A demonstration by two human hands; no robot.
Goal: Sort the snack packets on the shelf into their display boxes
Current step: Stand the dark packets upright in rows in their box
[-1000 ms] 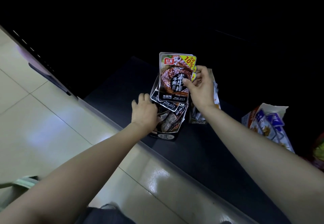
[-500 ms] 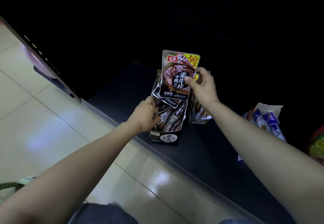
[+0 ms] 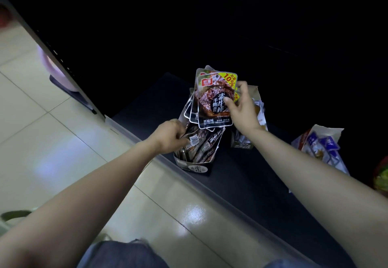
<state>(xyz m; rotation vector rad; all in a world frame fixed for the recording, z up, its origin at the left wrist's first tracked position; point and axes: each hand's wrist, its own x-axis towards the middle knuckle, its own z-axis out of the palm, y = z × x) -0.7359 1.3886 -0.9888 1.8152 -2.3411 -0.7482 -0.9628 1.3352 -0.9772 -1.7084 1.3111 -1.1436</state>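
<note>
The dark shelf carries a black display box at its front edge, stuffed with dark snack packets. The right hand pinches a fan of packets upright just above the box. The left hand curls round the dark snack packets inside it.

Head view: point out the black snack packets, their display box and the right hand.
black snack packets (image 3: 211,101), head view, front face
display box (image 3: 195,168), head view, front wall
right hand (image 3: 243,110), head view, its back
</note>
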